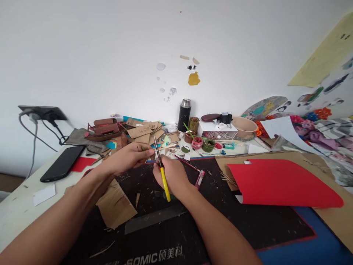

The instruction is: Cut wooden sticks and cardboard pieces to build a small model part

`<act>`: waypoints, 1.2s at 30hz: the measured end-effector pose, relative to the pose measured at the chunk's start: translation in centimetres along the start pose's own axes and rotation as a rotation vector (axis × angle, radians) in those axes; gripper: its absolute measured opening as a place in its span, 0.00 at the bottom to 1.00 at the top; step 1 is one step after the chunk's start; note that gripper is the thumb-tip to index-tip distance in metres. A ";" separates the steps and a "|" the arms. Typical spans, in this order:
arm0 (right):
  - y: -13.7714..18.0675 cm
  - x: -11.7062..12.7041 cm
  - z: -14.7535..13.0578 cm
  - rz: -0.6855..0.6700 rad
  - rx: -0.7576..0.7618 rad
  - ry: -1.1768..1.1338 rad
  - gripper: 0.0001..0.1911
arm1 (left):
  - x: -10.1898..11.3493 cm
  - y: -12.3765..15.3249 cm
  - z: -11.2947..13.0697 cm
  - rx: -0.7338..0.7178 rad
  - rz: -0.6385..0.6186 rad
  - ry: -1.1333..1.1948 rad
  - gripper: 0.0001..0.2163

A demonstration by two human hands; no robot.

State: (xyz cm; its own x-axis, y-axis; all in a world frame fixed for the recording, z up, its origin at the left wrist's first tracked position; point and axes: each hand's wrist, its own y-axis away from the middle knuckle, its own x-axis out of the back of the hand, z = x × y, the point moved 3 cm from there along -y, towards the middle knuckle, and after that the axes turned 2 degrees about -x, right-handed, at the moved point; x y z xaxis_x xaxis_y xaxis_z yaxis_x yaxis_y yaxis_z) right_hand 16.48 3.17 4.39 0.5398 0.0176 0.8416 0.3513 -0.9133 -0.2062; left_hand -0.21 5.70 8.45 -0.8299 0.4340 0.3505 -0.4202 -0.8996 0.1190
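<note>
My right hand (174, 176) is closed round a pair of scissors with a yellow handle (166, 186). Its metal blades point up and away from me. To the left, my left hand (134, 158) pinches a thin pale stick (163, 148) that runs rightward to the scissor blades; whether the blades touch it I cannot tell. Both hands are held above the far edge of a dark desk mat (220, 217). A piece of brown cardboard (117, 206) lies on the mat below my left forearm.
Open paint jars (209, 145) and a black thermos (184, 116) stand beyond my hands. Cardboard scraps (142, 130) are heaped at the back left. A black phone (63, 163) lies at left, a red sheet (284, 183) at right. Thin sticks (227, 178) lie beside the sheet.
</note>
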 end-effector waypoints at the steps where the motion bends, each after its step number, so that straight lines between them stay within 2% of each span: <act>1: 0.0 -0.1 0.0 0.004 0.004 0.006 0.06 | -0.1 -0.1 -0.3 0.018 -0.020 0.072 0.24; 4: 0.0 -0.1 0.1 0.015 0.020 0.011 0.06 | -0.2 -0.4 -0.6 0.059 -0.074 0.216 0.27; 6: -0.1 -0.1 0.3 0.016 0.015 0.003 0.06 | 0.0 -0.4 -0.4 0.033 -0.060 0.134 0.26; 10: -0.3 -0.1 0.7 0.025 -0.014 -0.046 0.04 | 0.2 0.1 0.9 -0.118 0.089 -0.331 0.22; 12: -0.4 -0.2 1.0 0.045 -0.027 -0.090 0.04 | 0.1 0.6 1.4 -0.157 0.236 -0.575 0.21; 14: -0.4 -0.2 1.2 0.059 -0.030 -0.139 0.04 | -0.2 0.9 1.7 -0.138 0.363 -0.799 0.20; 16: -0.5 -0.1 1.3 0.061 -0.028 -0.185 0.04 | -0.6 0.9 1.7 -0.120 0.403 -0.960 0.19; 18: -0.5 0.1 1.3 0.056 -0.029 -0.228 0.03 | -0.9 0.7 1.6 -0.139 0.389 -1.044 0.19; 22: -0.3 -0.2 1.2 0.018 -0.023 -0.398 0.05 | -1.1 0.4 1.2 -0.188 0.396 -1.114 0.17; 26: -0.2 -1.9 1.5 -0.156 -0.070 -0.739 0.11 | -0.9 0.4 0.7 -0.249 0.413 -1.127 0.18; 28: -0.2 -2.4 1.7 -0.196 -0.080 -0.842 0.13 | -0.8 0.5 0.8 -0.263 0.423 -1.116 0.18; 32: -0.3 -1.9 1.7 -0.129 -0.042 -0.752 0.14 | -0.7 0.8 1.3 -0.284 0.408 -1.063 0.19; 36: 0.0 -0.9 1.4 -0.047 -0.066 -0.625 0.14 | -0.6 1.2 1.8 -0.273 0.396 -1.037 0.19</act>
State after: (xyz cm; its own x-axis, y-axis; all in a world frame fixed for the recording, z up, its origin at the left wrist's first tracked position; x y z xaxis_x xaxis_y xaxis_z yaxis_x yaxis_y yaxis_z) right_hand 17.03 3.72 2.93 0.8770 0.2749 0.3940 0.3484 -0.9286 -0.1276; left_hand 0.43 4.32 10.10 -0.2728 -0.2402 0.9316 -0.3674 -0.8689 -0.3316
